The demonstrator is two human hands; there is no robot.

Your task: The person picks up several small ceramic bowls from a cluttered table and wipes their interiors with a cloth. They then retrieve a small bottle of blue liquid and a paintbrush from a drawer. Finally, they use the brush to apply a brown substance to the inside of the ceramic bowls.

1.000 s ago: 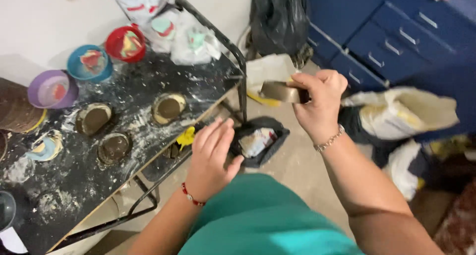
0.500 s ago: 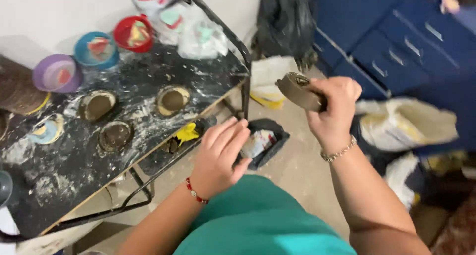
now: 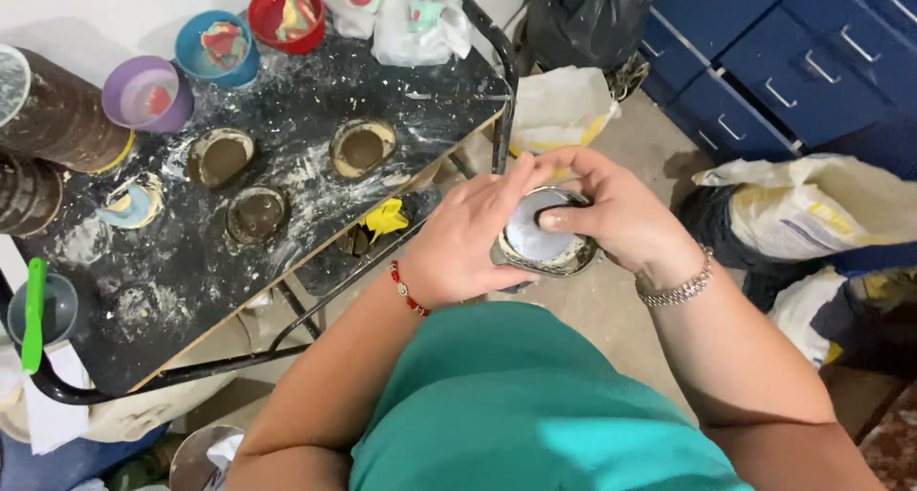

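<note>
We cradle the round mould [image 3: 540, 235] above our lap, beside the worktop [image 3: 191, 290]. The left hand [image 3: 468, 238] wraps its side in a closed grip, steadying it, while the right hand [image 3: 621, 214] clasps it, thumb pressing its pale filling flat.

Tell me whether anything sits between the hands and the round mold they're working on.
Nothing visible does. The left hand and right hand both grip the round mold directly, right thumb pressed on its grey filling.
</note>
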